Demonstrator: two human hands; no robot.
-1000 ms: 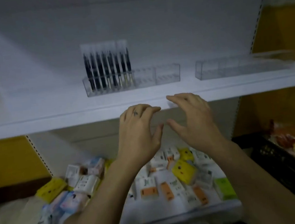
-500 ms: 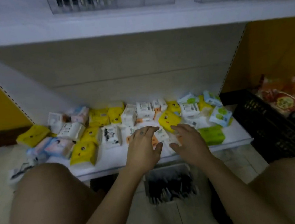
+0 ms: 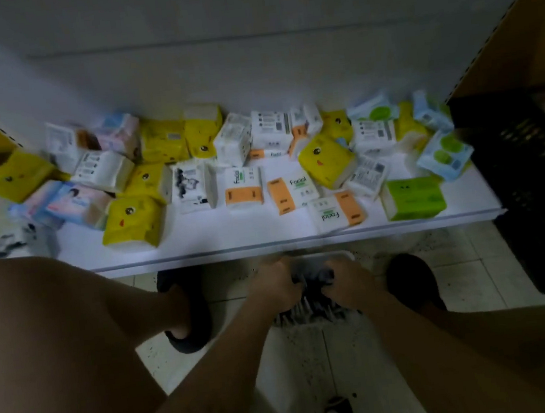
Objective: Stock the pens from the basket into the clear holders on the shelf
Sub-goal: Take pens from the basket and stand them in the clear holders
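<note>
A small white basket [image 3: 336, 256] sits on the tiled floor under the low shelf's front edge, holding a bundle of dark pens [image 3: 313, 307]. My left hand [image 3: 275, 285] and my right hand [image 3: 349, 282] are both down inside it, fingers curled around pens at the top of the bundle. The hands hide most of the pens. The clear holders and the upper shelf are out of view.
The low white shelf [image 3: 268, 240] carries several tissue packs, yellow [image 3: 133, 222], orange-and-white [image 3: 243, 189] and green [image 3: 414, 198]. A black crate [image 3: 541, 189] stands at the right. My bare knees fill the lower corners, and my dark shoes [image 3: 187, 307] flank the basket.
My view has dropped from the upper shelf with the clear holders to the floor. Both hands came down from the shelf edge into the basket and curled onto the pens.
</note>
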